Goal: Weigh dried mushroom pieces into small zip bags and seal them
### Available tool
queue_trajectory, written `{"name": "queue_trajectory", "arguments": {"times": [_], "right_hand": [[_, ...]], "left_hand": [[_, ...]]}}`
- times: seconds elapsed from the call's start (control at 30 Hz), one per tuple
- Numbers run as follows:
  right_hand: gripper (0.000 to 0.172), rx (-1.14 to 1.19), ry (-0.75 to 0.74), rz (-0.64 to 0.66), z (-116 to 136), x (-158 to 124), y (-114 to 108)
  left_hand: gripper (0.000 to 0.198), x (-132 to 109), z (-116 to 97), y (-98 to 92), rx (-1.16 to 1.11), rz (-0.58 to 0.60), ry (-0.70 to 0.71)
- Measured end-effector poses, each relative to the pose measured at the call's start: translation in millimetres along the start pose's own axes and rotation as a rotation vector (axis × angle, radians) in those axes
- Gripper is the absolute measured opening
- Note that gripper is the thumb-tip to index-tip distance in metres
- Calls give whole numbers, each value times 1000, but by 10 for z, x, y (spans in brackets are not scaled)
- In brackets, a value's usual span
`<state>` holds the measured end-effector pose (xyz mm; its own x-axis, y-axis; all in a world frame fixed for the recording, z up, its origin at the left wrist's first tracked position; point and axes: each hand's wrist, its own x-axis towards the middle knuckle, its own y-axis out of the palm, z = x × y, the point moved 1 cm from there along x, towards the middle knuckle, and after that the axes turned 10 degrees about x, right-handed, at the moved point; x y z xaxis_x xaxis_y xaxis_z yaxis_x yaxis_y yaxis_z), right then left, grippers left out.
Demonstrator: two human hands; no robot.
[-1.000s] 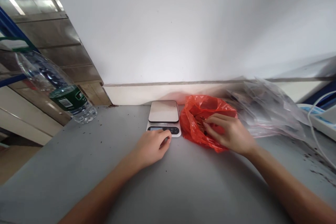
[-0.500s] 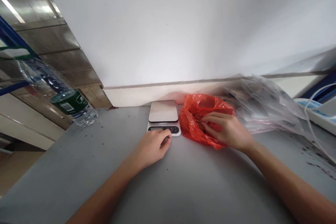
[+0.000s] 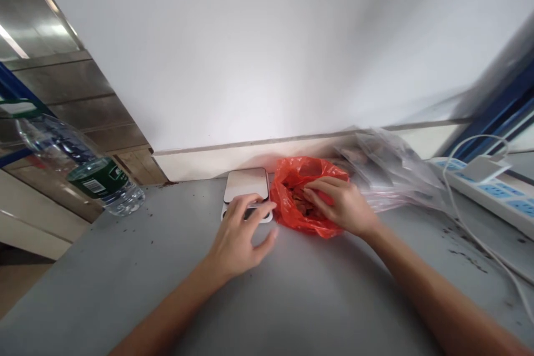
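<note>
A small white scale [image 3: 247, 181] with a dark control panel stands against the wall. My left hand [image 3: 242, 233] is over its front edge, fingers apart, with nothing in it. Right of the scale sits an open red plastic bag [image 3: 287, 214] with brown dried pieces [image 3: 301, 203] inside. My right hand [image 3: 344, 204] reaches into the bag's mouth from the right, thumb and fingers pinched together. Whatever is between those fingertips is too small to make out.
Clear plastic bags [image 3: 381, 164] lie behind and right of the red bag. A power strip [image 3: 496, 189] with a white cable is at the far right. A large water bottle [image 3: 104, 178] stands left on the grey table [image 3: 167, 278]. Dark crumbs are scattered about.
My left hand has opened, its fingers spreading and rising over the scale's front. My right hand remains at the red bag. The view has shifted, showing more of the power strip.
</note>
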<state>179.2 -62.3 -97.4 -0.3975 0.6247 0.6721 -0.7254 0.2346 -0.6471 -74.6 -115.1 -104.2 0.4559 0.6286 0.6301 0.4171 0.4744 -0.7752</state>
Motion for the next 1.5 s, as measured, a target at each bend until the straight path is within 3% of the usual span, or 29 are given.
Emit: {"name": "queue_trajectory", "arguments": {"times": [0.13,0.23,0.43,0.57,0.7,0.83,1.07,1.17,1.23,1.37,1.43,1.5], "right_hand": [[20,-124,-60,-292,-13,19,-123],[23,-257,-65,-490,-49,7,-203],[36,-399,196,-696,-185,-65,-406],[54,-479,381,-717,-360,-121,-460],[40,-399,541,-621,-432,-111,-442],[39,-356,792,-621,-329,-45,-482],[38,-307,850,-675,-211,44,-523],[30,-258,770,-775,-201,32,-536],[28,-268,620,-851,-170,24,-547],[25,-351,78,-920,52,47,-514],[24,-342,-143,-894,247,74,-439],[32,-227,-177,-845,448,111,-334]], "left_hand": [[55,74,-182,212,50,100,246],[48,141,-273,390,102,149,293],[42,279,-247,541,196,200,338],[43,313,-203,542,204,236,327],[43,281,-216,458,135,158,309],[48,191,-242,287,-12,89,246],[38,39,-190,86,-181,-89,87],[36,25,-145,82,-270,-110,-2],[32,31,-131,84,-324,-57,-51],[23,58,-142,53,-407,112,-209],[14,74,-144,13,-513,125,-360],[52,93,-133,-40,-648,51,-477]]}}
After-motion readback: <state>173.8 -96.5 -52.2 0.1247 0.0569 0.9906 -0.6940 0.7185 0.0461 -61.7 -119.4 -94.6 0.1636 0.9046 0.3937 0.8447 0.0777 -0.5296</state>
